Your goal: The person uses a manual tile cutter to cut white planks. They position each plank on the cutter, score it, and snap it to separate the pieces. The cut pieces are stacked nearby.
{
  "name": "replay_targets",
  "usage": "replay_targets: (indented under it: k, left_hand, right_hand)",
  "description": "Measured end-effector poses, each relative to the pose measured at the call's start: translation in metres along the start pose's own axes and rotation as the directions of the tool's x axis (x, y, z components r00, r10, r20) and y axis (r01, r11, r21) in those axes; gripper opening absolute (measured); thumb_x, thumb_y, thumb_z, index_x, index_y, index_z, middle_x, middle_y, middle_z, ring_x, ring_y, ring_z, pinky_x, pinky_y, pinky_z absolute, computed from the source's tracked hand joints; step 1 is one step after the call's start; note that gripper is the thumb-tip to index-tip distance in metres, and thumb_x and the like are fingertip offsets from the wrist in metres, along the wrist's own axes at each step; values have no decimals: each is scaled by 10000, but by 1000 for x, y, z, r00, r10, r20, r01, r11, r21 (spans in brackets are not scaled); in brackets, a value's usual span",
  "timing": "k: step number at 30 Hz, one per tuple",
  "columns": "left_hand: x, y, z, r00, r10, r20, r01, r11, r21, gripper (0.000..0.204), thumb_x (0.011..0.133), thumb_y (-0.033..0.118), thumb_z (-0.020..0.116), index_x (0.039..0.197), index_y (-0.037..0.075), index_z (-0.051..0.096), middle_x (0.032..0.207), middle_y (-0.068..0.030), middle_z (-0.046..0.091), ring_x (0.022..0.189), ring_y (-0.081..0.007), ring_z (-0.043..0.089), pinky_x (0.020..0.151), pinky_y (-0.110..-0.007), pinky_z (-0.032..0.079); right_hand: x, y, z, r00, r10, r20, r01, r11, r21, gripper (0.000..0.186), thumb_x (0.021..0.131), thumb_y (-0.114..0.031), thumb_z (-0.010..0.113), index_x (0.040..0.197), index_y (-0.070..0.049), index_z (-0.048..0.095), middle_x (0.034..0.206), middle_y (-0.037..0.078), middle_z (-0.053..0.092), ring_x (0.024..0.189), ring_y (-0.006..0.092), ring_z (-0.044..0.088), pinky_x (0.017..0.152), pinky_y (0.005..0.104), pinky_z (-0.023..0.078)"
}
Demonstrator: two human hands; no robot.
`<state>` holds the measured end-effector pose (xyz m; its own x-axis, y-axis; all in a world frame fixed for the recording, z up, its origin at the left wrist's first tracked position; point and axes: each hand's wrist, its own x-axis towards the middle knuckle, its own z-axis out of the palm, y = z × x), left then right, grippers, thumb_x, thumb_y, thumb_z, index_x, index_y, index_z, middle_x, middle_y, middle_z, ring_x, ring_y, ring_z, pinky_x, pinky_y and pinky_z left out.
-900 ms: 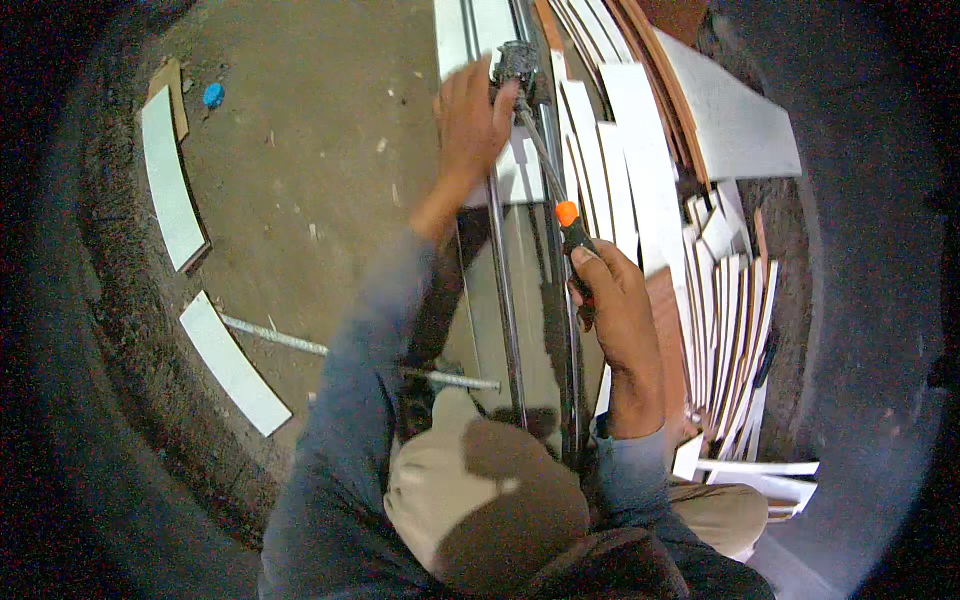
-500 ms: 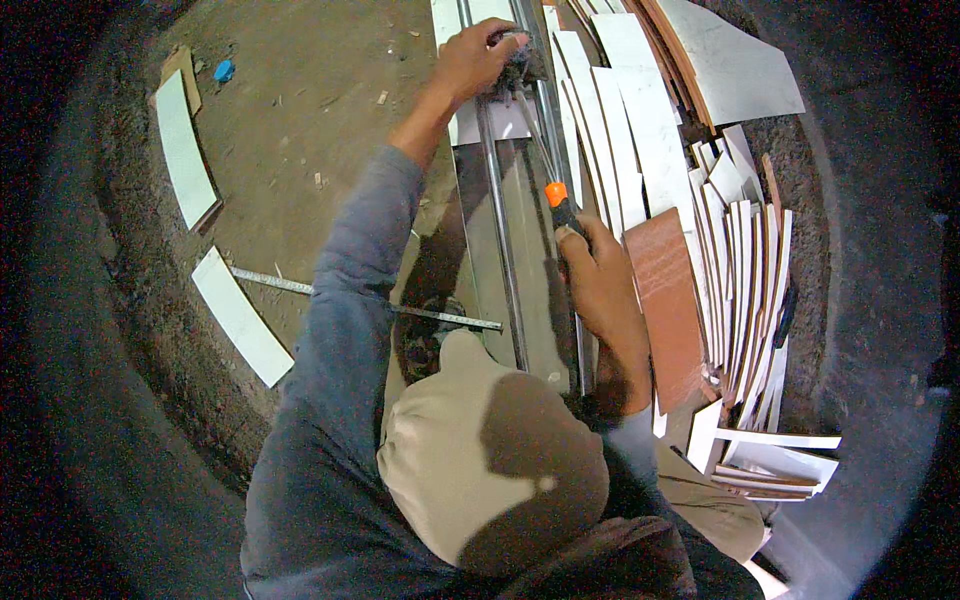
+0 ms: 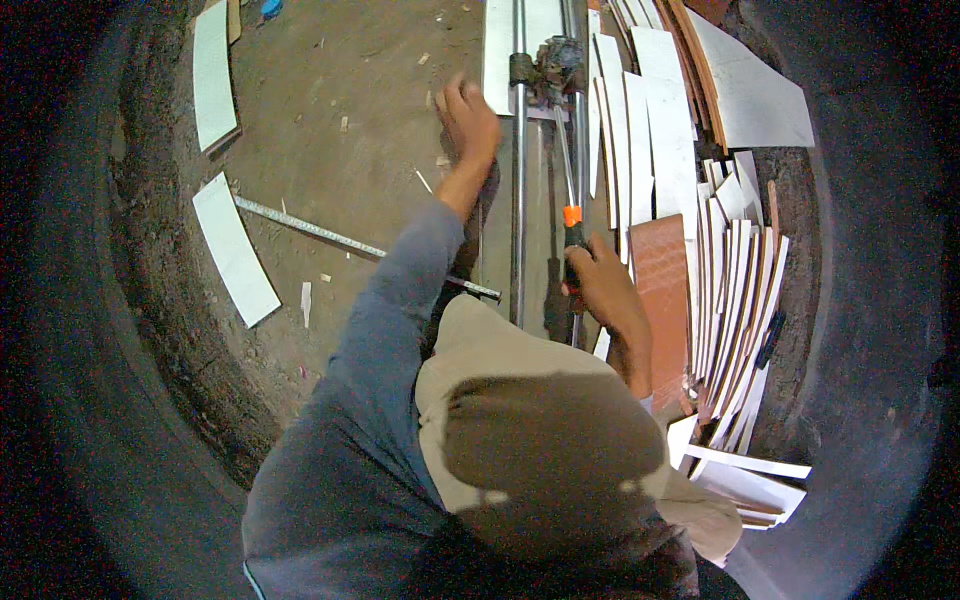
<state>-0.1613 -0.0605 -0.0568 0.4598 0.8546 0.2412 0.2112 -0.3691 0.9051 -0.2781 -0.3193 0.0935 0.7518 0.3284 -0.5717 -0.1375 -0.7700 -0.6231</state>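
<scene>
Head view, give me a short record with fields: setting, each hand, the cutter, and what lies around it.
setting: dirt floor, seen from above
left hand: open, at the left edge of the white tile on the cutter
right hand: closed on the black handle with orange tip
tile cutter: long metal rails running away from the person
right side: cut white tile strips and a reddish-brown tile
left side: metal ruler, two white tile pieces

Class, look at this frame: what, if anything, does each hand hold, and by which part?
The right hand grips the tile cutter's handle at its dark grip below the orange band. The left hand holds nothing.
</scene>
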Motion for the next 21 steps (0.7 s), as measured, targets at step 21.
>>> replay_targets:
  k: [21]
  left_hand:
    - [-68,-27,-32,968,-135,214,155,985,-81,289,988,111,632,1259,14,652,1218,-197,633,1159,-390,598,1026,-469,465]
  right_hand:
    - [-19,-18,4,970,243,13,-241,948,209,308,1022,-317,528,1036,-18,602,761,93,635,615,188,625,564,358,497]
